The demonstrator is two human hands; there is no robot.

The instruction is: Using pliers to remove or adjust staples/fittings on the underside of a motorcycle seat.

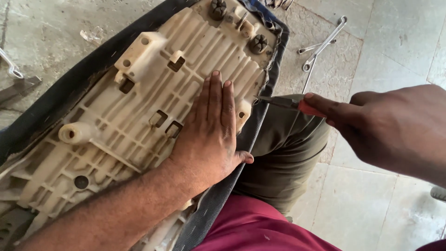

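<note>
An upturned seat lies across my lap, its cream ribbed plastic base [116,121] facing up. A dark textured cover [260,118] wraps around its edges. My left hand [211,135] lies flat on the base, fingers together, pressing near the right edge. My right hand [390,128] grips red-handled pliers [290,103], whose metal jaws touch the cover's edge at the right rim of the base. Two dark rubber bumpers [258,43] sit near the far end of the base.
Several wrenches [320,46] lie on the stone floor beyond the seat at the upper right. Another metal tool [13,69] rests on the concrete at the far left. My knee in olive trousers [288,148] is under the seat's right edge.
</note>
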